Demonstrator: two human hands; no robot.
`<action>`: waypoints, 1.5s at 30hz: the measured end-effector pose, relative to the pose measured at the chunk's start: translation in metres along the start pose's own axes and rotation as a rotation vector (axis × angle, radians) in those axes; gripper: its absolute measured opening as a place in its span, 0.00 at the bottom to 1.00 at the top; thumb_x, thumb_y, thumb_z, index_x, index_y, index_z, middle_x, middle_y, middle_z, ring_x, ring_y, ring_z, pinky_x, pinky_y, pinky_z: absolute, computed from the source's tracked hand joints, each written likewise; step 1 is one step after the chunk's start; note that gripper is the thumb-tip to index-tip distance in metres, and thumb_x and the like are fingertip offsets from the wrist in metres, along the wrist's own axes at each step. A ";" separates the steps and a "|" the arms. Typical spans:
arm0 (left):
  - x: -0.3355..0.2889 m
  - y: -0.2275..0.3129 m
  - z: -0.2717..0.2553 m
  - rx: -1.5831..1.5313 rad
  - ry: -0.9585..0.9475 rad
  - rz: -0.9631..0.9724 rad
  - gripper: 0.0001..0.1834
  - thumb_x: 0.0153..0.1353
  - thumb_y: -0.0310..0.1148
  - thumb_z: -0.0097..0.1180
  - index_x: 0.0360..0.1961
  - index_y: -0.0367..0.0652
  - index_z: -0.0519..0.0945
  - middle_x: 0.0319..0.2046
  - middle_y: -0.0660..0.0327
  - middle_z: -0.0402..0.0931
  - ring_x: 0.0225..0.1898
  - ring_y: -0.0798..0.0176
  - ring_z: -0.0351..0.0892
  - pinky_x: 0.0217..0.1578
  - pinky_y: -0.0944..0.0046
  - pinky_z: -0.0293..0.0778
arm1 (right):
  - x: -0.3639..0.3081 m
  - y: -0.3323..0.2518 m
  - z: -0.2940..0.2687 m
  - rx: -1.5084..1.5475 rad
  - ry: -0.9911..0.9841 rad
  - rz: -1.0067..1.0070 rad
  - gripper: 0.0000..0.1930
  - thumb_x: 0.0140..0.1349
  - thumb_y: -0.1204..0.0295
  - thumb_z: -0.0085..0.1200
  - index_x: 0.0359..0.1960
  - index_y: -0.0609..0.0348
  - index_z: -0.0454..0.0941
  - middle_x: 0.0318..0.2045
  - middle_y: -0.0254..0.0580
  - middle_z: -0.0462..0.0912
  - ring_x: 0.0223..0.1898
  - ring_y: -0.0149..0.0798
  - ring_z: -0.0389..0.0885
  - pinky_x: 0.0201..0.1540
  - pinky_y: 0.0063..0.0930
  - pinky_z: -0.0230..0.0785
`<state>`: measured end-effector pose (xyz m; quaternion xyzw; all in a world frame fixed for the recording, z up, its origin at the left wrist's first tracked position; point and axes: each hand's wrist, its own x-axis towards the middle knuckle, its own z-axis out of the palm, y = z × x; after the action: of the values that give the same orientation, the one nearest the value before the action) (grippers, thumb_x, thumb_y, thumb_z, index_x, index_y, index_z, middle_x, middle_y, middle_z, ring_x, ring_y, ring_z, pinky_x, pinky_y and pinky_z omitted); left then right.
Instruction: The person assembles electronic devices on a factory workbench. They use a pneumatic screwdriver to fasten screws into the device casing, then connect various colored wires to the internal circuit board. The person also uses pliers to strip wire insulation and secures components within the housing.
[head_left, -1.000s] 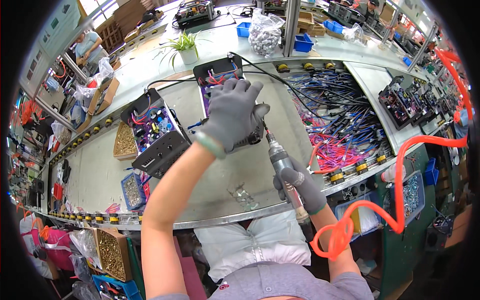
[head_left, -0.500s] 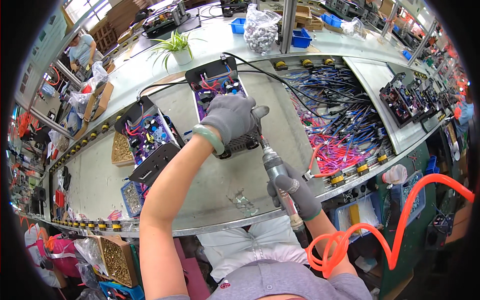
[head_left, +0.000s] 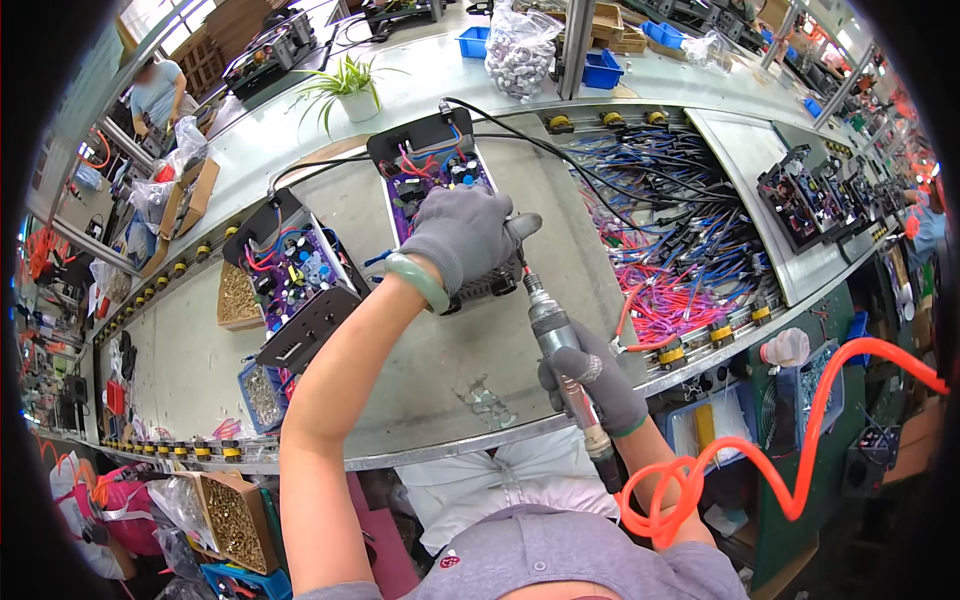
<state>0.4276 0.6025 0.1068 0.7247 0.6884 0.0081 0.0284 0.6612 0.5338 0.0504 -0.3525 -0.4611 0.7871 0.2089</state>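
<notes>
My left hand (head_left: 462,232), in a grey glove, is closed over the front part of an electronic unit (head_left: 405,205) with a purple circuit board and black end plates. Its fingertips are hidden; the thumb side points right, close to the screwdriver's bit. My right hand (head_left: 600,382), gloved too, is wrapped round an air screwdriver (head_left: 552,322). The tool leans up and left, its bit end beside the unit's front right corner. Whether the bit touches a screw is hidden. A second such unit (head_left: 303,262) lies to the left.
An orange coiled air hose (head_left: 800,470) runs from the right past my right forearm. Bundles of coloured cables (head_left: 670,230) lie at the right. Left are a box of brass screws (head_left: 238,297) and a blue bin (head_left: 262,395). A potted plant (head_left: 358,105) stands behind.
The view has shifted slightly. Both hands keep their hold, and the screwdriver stays beside the unit's front corner with hardly any movement.
</notes>
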 end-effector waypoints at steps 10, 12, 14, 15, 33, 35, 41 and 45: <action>-0.002 0.008 -0.006 0.021 -0.018 -0.001 0.29 0.69 0.56 0.39 0.37 0.44 0.84 0.36 0.49 0.80 0.39 0.46 0.82 0.41 0.47 0.77 | 0.010 -0.001 0.010 -0.118 0.054 0.018 0.28 0.54 0.62 0.61 0.55 0.58 0.67 0.27 0.35 0.74 0.22 0.29 0.75 0.23 0.26 0.71; 0.000 0.011 -0.004 0.026 0.010 -0.003 0.29 0.69 0.56 0.39 0.37 0.44 0.84 0.35 0.48 0.80 0.39 0.46 0.82 0.40 0.47 0.77 | 0.021 0.016 0.007 -0.202 0.084 -0.095 0.27 0.54 0.62 0.61 0.53 0.58 0.67 0.26 0.35 0.74 0.21 0.29 0.74 0.22 0.26 0.71; 0.002 0.008 -0.001 0.032 0.037 0.004 0.30 0.69 0.57 0.39 0.35 0.44 0.85 0.33 0.48 0.81 0.38 0.47 0.83 0.41 0.48 0.77 | 0.024 0.018 0.006 -0.184 0.062 -0.106 0.27 0.55 0.60 0.61 0.53 0.57 0.67 0.26 0.35 0.74 0.21 0.29 0.75 0.22 0.26 0.71; 0.002 0.008 0.000 0.030 0.042 0.003 0.32 0.70 0.58 0.38 0.34 0.43 0.85 0.33 0.48 0.82 0.38 0.48 0.83 0.41 0.49 0.77 | 0.024 0.014 0.005 -0.124 0.028 -0.058 0.28 0.55 0.58 0.62 0.53 0.56 0.66 0.27 0.35 0.74 0.21 0.29 0.75 0.22 0.25 0.71; 0.003 0.027 -0.012 0.066 0.001 -0.061 0.22 0.52 0.52 0.65 0.35 0.42 0.85 0.34 0.51 0.84 0.37 0.50 0.85 0.43 0.52 0.79 | -0.170 0.007 -0.183 0.339 0.787 -0.428 0.25 0.64 0.48 0.54 0.49 0.58 0.74 0.35 0.38 0.79 0.31 0.37 0.81 0.29 0.33 0.78; 0.003 0.026 -0.008 0.092 0.000 -0.068 0.23 0.52 0.52 0.66 0.36 0.43 0.85 0.35 0.52 0.84 0.38 0.50 0.85 0.42 0.52 0.79 | -0.190 0.016 -0.253 0.426 0.892 -0.555 0.20 0.68 0.51 0.52 0.46 0.55 0.76 0.35 0.36 0.81 0.33 0.37 0.82 0.29 0.34 0.79; 0.005 0.019 0.002 0.094 0.015 -0.092 0.28 0.51 0.49 0.69 0.49 0.45 0.80 0.42 0.53 0.82 0.44 0.51 0.84 0.45 0.52 0.78 | -0.185 0.026 -0.314 0.403 1.046 -0.697 0.13 0.71 0.57 0.50 0.45 0.51 0.79 0.30 0.27 0.81 0.28 0.21 0.78 0.19 0.11 0.61; 0.011 0.031 -0.009 0.099 -0.046 -0.102 0.38 0.50 0.48 0.69 0.61 0.47 0.71 0.46 0.53 0.81 0.45 0.50 0.82 0.47 0.52 0.76 | -0.106 0.054 -0.208 -0.187 0.918 -0.679 0.16 0.68 0.62 0.54 0.53 0.54 0.78 0.35 0.30 0.80 0.30 0.24 0.79 0.28 0.18 0.69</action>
<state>0.4586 0.6121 0.1172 0.6892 0.7232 -0.0440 0.0089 0.8867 0.5591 -0.0261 -0.5071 -0.4781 0.3985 0.5962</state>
